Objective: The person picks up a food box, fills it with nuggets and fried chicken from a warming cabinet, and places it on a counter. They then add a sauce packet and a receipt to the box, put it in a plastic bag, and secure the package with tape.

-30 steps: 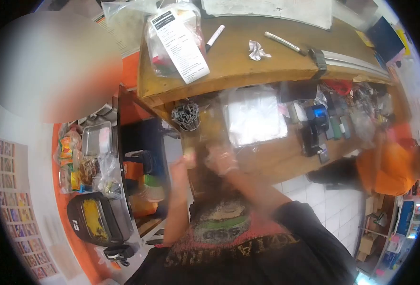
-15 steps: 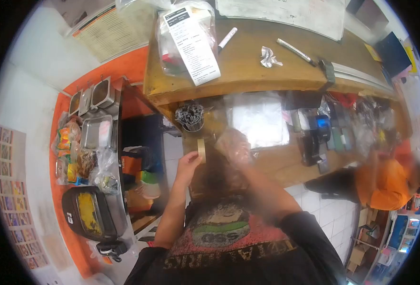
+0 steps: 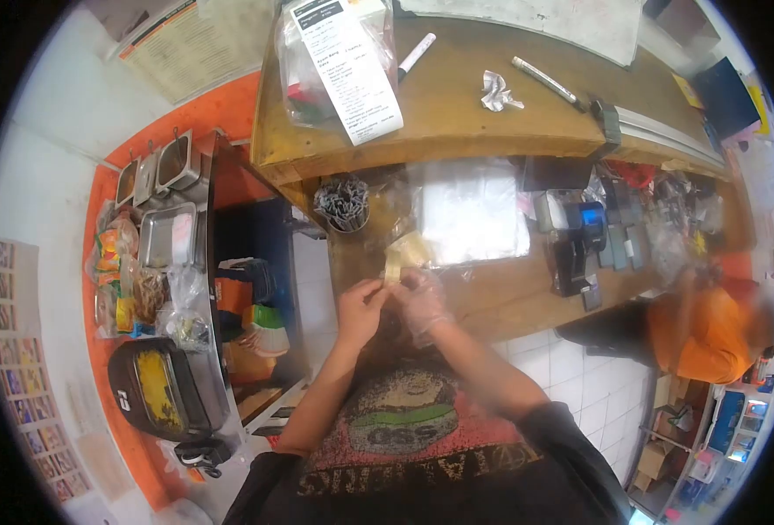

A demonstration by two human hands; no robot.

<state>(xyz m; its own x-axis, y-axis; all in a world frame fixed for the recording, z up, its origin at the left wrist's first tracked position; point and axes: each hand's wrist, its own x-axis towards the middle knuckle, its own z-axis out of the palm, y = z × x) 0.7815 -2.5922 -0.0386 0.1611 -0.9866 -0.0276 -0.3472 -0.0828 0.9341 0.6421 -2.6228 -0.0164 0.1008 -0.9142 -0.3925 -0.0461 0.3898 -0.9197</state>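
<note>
My left hand [image 3: 360,311] is closed, its fingertips pinching the lower end of a flat, pale tan strip [image 3: 393,265]; I cannot make out what kind of thing it is. Close beside it, my right hand [image 3: 423,302], in a clear plastic glove, has its fingers bent in against the strip and a wider pale tan piece [image 3: 416,248]. Whether the two tan parts are joined is not clear. Both hands are over the near edge of the wooden counter [image 3: 492,306]. A stack of clear plastic sheets or bags [image 3: 477,210] lies just beyond.
A metal cup [image 3: 343,206] full of dark strips stands behind my hands. On the upper shelf are a bagged package with a receipt [image 3: 347,79], markers and crumpled paper [image 3: 498,91]. A black card-terminal-like device [image 3: 570,262] stands right. A person in orange [image 3: 702,332] is farther right.
My right hand has come down and left to meet my left hand. The tan strip in my left hand has moved slightly right, and a wider tan piece now shows beside it.
</note>
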